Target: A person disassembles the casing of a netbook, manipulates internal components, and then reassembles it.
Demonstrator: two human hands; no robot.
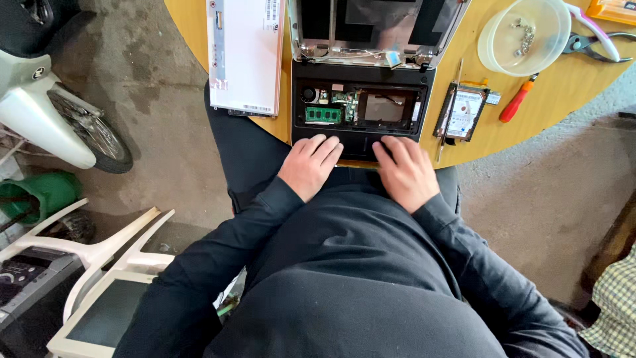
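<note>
A black laptop base lies opened up on a round wooden table, its green memory board and inner parts bared. Its hinged lid frame stands behind it. My left hand rests flat on the near left edge of the base, fingers together. At the near right edge my right hand lies flat on the base in the same way. Neither hand holds anything.
A loose screen panel lies left of the laptop. To the right are a hard drive, a thin metal tool, a red-handled screwdriver, a clear bowl of screws and pliers. A scooter wheel and old monitor stand on the floor at left.
</note>
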